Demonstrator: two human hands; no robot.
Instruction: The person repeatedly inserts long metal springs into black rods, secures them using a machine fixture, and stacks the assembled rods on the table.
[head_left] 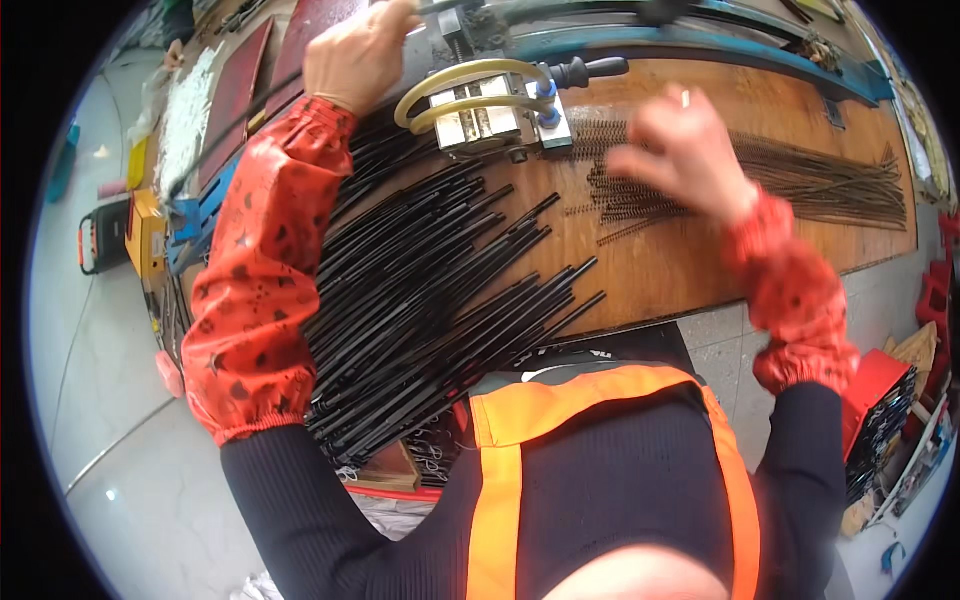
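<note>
Apparently the left hand (355,62) is curled nearly closed, its hold unclear, beyond the black rods (410,250); at the clamp (450,128), careful work likely means keeping fingertips clear. The blurred right hand (690,150) is half-curled, contents untellable, over springs (800,175) lying lengthwise left to right on the wooden table (640,290), coiled ends pointing clampward.

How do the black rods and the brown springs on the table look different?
Colour: the black rods are dark and shiny; the brown springs look dull.
Surface: the rods look smooth, while the springs show fine coils.
Lie: the rods slant down to the left in a big pile; the springs run more sideways in a smaller bunch at right.
Both are long, thin and loosely heaped, at least partly on the wooden table.
</note>
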